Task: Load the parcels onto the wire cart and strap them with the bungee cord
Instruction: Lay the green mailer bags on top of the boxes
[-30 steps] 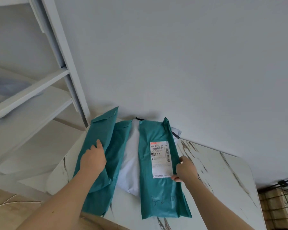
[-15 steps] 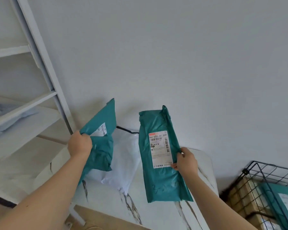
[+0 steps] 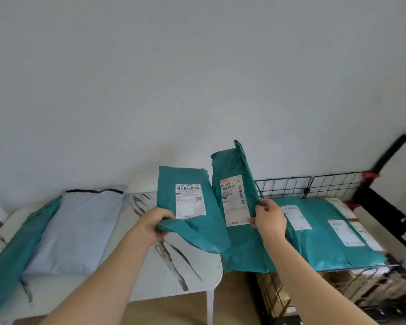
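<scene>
Head cam: loading step, mid-carry. L hand [image 3: 154, 225] has its fingers curled round the bottom-left corner of 1 teal mailer [image 3: 188, 207], a full grip. The bag stands nearly upright over the right end of the marble table [image 3: 174, 273], label toward me, its loose lower corner drooping. R hand [image 3: 270, 221] clamps the right edge of a 2nd teal mailer [image 3: 234, 195] approx halfway up, fingers wrapped behind it; thumb not visible. That bag leans a bit left at the top. Its bottom end hangs past the table edge, in front of the near-left corner of the wire cart [image 3: 314, 184]. The 2 bags overlap in view; can't tell if they touch.

Further out, the cart sits just right of the table. A big teal parcel [image 3: 326, 235] lies flat in it over cardboard boxes [image 3: 373, 285], w/ other labelled pkgs beside it. A black handle frame [image 3: 389, 151] is at far right. On the table a pale grey-blue parcel [image 3: 75, 231] and 1 more teal parcel [image 3: 10, 249] lie flat, untouched.

My read: loading is partway, strapping not begun, and I can't pick out a bungee cord. Next move probably needs both bags swung right over the cart rim and laid flat on the stack, not dropped on edge, since soft mailers slide. After that, 2 parcels are left to fetch.
</scene>
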Available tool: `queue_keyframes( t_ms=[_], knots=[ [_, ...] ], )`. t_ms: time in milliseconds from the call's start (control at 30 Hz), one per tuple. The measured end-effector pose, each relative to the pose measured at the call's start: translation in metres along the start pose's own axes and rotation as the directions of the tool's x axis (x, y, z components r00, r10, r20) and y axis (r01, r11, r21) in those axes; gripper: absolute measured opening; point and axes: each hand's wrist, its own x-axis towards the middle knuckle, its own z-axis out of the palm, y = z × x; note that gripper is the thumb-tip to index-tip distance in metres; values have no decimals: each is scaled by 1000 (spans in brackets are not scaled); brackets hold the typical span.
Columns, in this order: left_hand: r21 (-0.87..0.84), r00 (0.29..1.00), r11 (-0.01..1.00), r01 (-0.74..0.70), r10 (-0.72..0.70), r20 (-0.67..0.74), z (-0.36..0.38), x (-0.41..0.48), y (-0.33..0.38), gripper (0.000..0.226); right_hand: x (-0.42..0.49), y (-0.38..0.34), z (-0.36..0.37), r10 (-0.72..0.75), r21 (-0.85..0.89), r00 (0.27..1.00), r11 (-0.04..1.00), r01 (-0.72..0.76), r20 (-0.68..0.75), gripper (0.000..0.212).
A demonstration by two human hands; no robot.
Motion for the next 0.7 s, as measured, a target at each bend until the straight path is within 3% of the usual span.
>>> queue_keyframes(
  t_ms=[167, 467, 700],
  knots=[
    [229, 997, 971, 77, -79, 2, 81, 23, -28, 33, 20, 26, -73, 63, 39, 986, 998, -58, -156, 23],
    [346, 995, 935, 77, -92, 27, 203, 79, -59, 30, 74, 58, -149, 117, 75, 949, 992, -99, -292, 21],
    [398, 977, 895, 203, -210, -26, 279, 149, -77, 37, 152, 75, -199, 166, 17, 921, 985, -171, -352, 31]
  ],
)
